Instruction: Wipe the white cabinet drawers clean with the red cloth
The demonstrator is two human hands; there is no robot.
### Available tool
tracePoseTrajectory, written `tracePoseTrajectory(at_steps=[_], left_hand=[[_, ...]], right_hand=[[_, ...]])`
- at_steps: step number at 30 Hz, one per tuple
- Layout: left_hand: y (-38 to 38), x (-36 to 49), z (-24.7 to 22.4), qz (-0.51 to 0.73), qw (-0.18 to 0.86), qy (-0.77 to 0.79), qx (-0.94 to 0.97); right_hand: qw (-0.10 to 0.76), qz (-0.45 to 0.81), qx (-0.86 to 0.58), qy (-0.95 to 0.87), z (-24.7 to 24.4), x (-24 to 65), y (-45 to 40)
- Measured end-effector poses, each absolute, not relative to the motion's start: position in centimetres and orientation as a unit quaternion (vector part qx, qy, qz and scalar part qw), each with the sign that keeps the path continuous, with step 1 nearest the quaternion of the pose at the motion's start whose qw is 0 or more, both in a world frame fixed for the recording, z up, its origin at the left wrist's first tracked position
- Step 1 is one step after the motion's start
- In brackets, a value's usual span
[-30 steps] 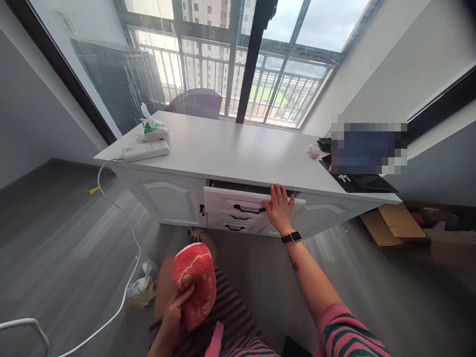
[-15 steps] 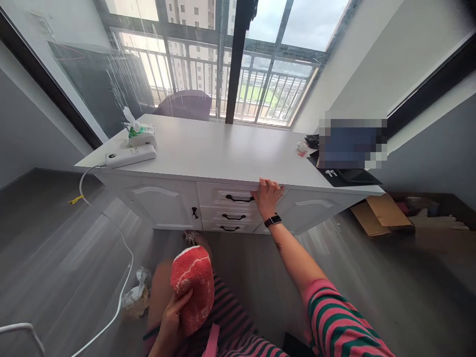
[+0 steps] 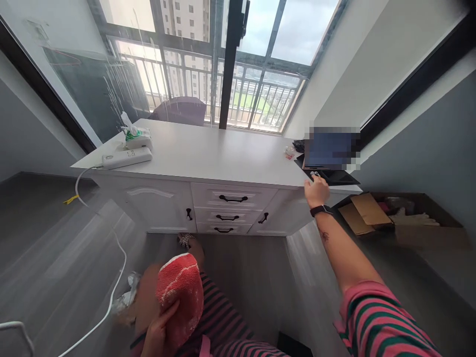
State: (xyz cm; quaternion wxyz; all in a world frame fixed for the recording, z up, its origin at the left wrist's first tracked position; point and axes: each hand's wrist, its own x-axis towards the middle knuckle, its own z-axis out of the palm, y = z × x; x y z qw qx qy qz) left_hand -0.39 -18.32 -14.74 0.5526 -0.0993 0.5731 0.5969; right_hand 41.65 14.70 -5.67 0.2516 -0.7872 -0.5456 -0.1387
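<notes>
My left hand (image 3: 160,325) grips a red cloth (image 3: 181,297) with a white edge, low in the view above my lap. My right hand (image 3: 317,191) reaches to the right part of the white cabinet (image 3: 208,156), at its front edge, beside small white items (image 3: 314,174) on a black flat thing (image 3: 340,177). Its fingers are bent over that edge, and whether they hold anything is hidden. The cabinet front has three drawers with black handles (image 3: 233,199) and a door on either side.
A tissue pack (image 3: 138,139) and a white power strip (image 3: 127,158) lie on the cabinet's left end. A white cable (image 3: 121,272) runs across the floor. On the right stands an open cardboard box (image 3: 427,233). A blurred-out object (image 3: 330,148) is at the cabinet's right end.
My right hand has moved right along the cabinet's front edge, from above the drawers to the black flat thing. My left hand still holds the cloth, and the view has shifted slightly.
</notes>
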Motion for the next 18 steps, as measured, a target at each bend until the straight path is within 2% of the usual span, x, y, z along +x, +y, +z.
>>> tracePoseTrajectory(at_steps=[4,9,18], left_hand=[[-18.5,-0.5,-15.3,0.594,0.528,0.600,-0.091],[-17.7,0.2,-15.9,0.593,0.519,0.607,-0.101],[-16.8,1.0,-13.6,0.600,0.509,0.614,-0.065]], right_hand=[[0.087,-0.080,-0.849,-0.516,-4.2,47.1,16.0],[-0.066,-0.110,-0.798,-0.589,-3.6,46.0,16.6],[-0.090,-0.126,-0.762,-0.628,-3.1,45.6,15.5]])
